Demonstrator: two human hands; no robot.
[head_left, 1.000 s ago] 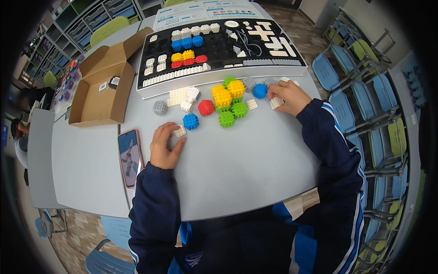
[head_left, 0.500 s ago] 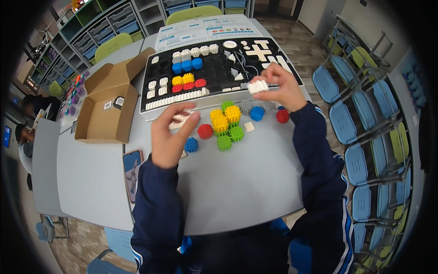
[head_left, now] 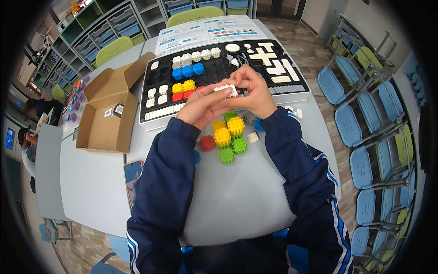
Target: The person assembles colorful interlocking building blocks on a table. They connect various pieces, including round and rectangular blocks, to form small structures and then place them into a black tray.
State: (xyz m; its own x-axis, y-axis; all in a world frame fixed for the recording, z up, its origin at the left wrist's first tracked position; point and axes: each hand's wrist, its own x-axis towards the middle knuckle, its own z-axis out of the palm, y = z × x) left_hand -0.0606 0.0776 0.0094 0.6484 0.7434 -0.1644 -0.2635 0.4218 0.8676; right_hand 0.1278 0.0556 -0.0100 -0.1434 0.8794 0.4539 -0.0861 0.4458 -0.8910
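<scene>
Over the front edge of the parts tray, my two hands meet around a white ribbed building piece [head_left: 226, 90]. My left hand [head_left: 199, 108] is closed, its thumb along the near side of the piece. The closed fingers of my right hand [head_left: 256, 95] grip its other end; part of the piece is hidden by them. Below on the table stands a cluster of yellow and green studded blocks [head_left: 222, 137]. A loose red block [head_left: 207, 143] lies to its left, and a small white square plate [head_left: 252, 137] to its right. My left sleeve partly covers a blue block [head_left: 196, 157].
Behind my hands lies the black-lined parts tray [head_left: 210, 73] with white, blue, yellow and red blocks, and a printed sheet [head_left: 191, 34] beyond it. An open cardboard box [head_left: 102, 130] and a smartphone [head_left: 132, 180] are at left. Stacked blue chairs [head_left: 346, 125] stand at right.
My hands were apart, the right one raised with a white piece. Now they have come together over the tray's front edge, both on a white piece.
</scene>
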